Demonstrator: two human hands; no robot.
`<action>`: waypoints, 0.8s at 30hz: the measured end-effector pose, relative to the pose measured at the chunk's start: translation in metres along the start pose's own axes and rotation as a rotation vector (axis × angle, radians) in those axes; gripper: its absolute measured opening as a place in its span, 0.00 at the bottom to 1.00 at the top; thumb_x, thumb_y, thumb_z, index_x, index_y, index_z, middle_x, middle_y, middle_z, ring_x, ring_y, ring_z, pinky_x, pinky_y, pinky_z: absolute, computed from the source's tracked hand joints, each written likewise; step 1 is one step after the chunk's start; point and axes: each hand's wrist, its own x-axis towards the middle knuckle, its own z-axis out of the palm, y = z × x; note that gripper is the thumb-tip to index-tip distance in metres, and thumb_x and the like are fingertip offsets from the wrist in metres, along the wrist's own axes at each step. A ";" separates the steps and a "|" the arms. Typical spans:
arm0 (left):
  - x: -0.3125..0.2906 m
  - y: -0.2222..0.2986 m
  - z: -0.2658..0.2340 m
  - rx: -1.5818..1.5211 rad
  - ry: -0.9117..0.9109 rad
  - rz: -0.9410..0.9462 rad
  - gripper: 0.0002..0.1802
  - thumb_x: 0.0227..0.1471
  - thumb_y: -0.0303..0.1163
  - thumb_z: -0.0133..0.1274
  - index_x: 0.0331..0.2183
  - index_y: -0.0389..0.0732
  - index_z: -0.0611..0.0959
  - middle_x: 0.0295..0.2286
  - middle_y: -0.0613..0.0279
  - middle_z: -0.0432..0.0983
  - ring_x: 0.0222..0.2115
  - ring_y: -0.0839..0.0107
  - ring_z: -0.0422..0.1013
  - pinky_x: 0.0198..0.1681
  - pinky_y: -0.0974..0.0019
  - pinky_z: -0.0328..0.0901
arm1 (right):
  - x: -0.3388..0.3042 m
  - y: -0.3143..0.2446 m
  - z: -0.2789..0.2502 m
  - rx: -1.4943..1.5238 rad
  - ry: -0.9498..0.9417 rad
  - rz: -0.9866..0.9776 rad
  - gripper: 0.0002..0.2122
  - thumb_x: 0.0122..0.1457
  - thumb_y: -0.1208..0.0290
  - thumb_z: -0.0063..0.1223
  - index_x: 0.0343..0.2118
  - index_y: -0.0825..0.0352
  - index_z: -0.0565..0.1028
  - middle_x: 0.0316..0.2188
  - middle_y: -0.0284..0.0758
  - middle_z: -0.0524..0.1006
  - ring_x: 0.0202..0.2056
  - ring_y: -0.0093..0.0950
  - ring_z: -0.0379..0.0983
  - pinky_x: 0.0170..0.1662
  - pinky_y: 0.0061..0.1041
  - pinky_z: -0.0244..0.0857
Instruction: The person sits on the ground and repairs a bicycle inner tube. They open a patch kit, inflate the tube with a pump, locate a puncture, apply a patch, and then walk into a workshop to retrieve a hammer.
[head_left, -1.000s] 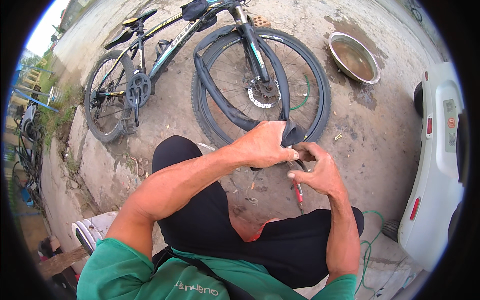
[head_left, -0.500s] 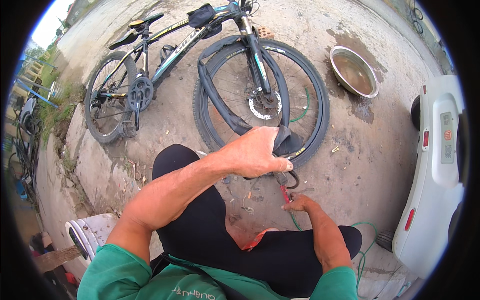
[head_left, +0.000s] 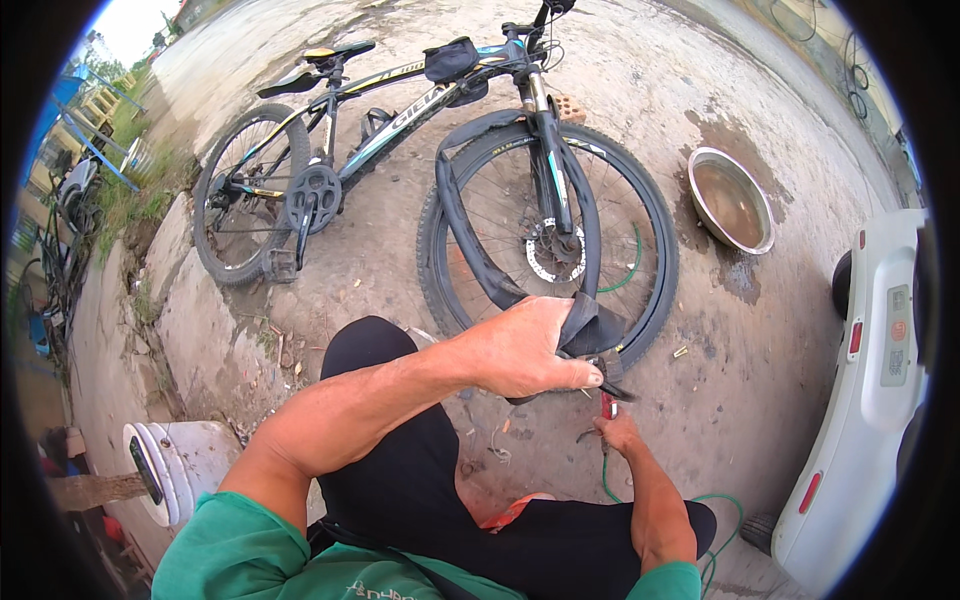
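Observation:
My left hand (head_left: 535,352) is closed on a black inner tube (head_left: 462,222), its thumb pressed along a bunched part. The tube droops in a loop over the front wheel (head_left: 662,235) of a bicycle (head_left: 418,112), passing by the fork. Below and to the right, my right hand (head_left: 622,432) is closed round a slim red-handled tool (head_left: 608,405). A thin green hose (head_left: 605,472) runs down from that tool. The tool's dark upper end meets the tube just under my left thumb; the exact contact is hidden there.
A metal basin (head_left: 732,200) of murky water stands on wet ground at the right. Beyond my right arm is a white car (head_left: 850,390). A white bucket (head_left: 195,462) sits at the lower left. Behind the wheel lies a brick (head_left: 570,108). Small litter dots the concrete.
The whole view has shifted, so the bicycle and basin sit lower and further right. Both hands keep their holds; the dark lever-like part by the tool looks straighter and slightly blurred.

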 end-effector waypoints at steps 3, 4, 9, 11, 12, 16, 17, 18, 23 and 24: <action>0.005 0.001 0.001 -0.011 0.013 0.040 0.24 0.53 0.34 0.69 0.47 0.32 0.81 0.32 0.63 0.81 0.33 0.77 0.72 0.40 0.64 0.70 | 0.013 0.024 -0.002 -0.016 0.169 0.002 0.21 0.57 0.56 0.57 0.39 0.75 0.80 0.33 0.55 0.83 0.39 0.51 0.82 0.46 0.45 0.74; 0.003 0.002 -0.002 -0.001 0.033 0.034 0.23 0.53 0.34 0.69 0.46 0.32 0.81 0.31 0.63 0.81 0.32 0.77 0.72 0.39 0.64 0.70 | 0.011 0.015 -0.004 -0.048 0.190 -0.002 0.22 0.57 0.55 0.57 0.38 0.75 0.80 0.33 0.56 0.83 0.39 0.53 0.82 0.47 0.46 0.73; 0.003 0.003 -0.011 0.018 0.078 -0.053 0.22 0.51 0.35 0.67 0.44 0.31 0.82 0.34 0.52 0.83 0.36 0.66 0.76 0.44 0.59 0.70 | 0.007 -0.004 -0.007 -0.133 0.218 0.009 0.24 0.58 0.51 0.56 0.36 0.75 0.82 0.33 0.59 0.82 0.42 0.56 0.80 0.49 0.48 0.72; 0.004 0.001 -0.010 -0.007 0.079 -0.074 0.22 0.50 0.36 0.66 0.43 0.30 0.82 0.35 0.46 0.84 0.37 0.60 0.79 0.46 0.56 0.71 | 0.007 -0.006 -0.008 -0.211 0.200 0.013 0.24 0.57 0.51 0.56 0.35 0.74 0.83 0.32 0.57 0.83 0.41 0.54 0.81 0.49 0.47 0.72; 0.004 0.000 -0.008 -0.007 0.076 -0.078 0.22 0.50 0.35 0.66 0.43 0.30 0.82 0.35 0.46 0.84 0.37 0.60 0.79 0.46 0.56 0.71 | 0.006 -0.004 -0.008 -0.201 0.157 0.032 0.24 0.57 0.50 0.57 0.35 0.74 0.83 0.31 0.55 0.83 0.40 0.52 0.82 0.49 0.46 0.72; 0.002 -0.004 0.003 -0.016 0.098 -0.102 0.23 0.49 0.36 0.65 0.43 0.30 0.82 0.36 0.43 0.84 0.39 0.56 0.80 0.47 0.55 0.71 | 0.003 -0.007 -0.011 -0.292 -0.035 0.108 0.24 0.55 0.48 0.60 0.34 0.72 0.84 0.29 0.51 0.84 0.39 0.47 0.83 0.47 0.44 0.73; 0.001 -0.006 0.005 -0.004 0.105 -0.115 0.23 0.49 0.36 0.65 0.43 0.30 0.82 0.36 0.43 0.84 0.39 0.55 0.80 0.47 0.55 0.71 | 0.003 -0.010 -0.011 -0.348 -0.088 0.126 0.24 0.55 0.48 0.60 0.34 0.72 0.84 0.29 0.49 0.84 0.39 0.45 0.84 0.47 0.43 0.73; 0.002 -0.006 0.008 0.029 0.121 -0.115 0.24 0.49 0.37 0.65 0.43 0.29 0.82 0.36 0.41 0.83 0.40 0.52 0.81 0.47 0.54 0.72 | 0.004 -0.007 -0.012 -0.333 -0.090 0.123 0.21 0.55 0.51 0.61 0.30 0.71 0.83 0.26 0.46 0.83 0.35 0.41 0.83 0.43 0.40 0.73; 0.006 -0.012 0.023 0.072 0.156 -0.155 0.23 0.51 0.37 0.65 0.43 0.28 0.82 0.35 0.42 0.83 0.39 0.53 0.80 0.47 0.55 0.72 | 0.022 0.039 -0.014 -0.214 -0.116 0.188 0.17 0.53 0.56 0.64 0.30 0.70 0.83 0.27 0.40 0.84 0.30 0.32 0.82 0.40 0.33 0.74; 0.007 -0.014 0.026 0.066 0.169 -0.146 0.25 0.50 0.38 0.65 0.42 0.26 0.81 0.35 0.38 0.83 0.41 0.47 0.81 0.47 0.53 0.72 | 0.022 0.042 -0.014 -0.269 -0.083 0.144 0.20 0.52 0.54 0.66 0.35 0.71 0.83 0.31 0.41 0.84 0.34 0.34 0.82 0.43 0.34 0.74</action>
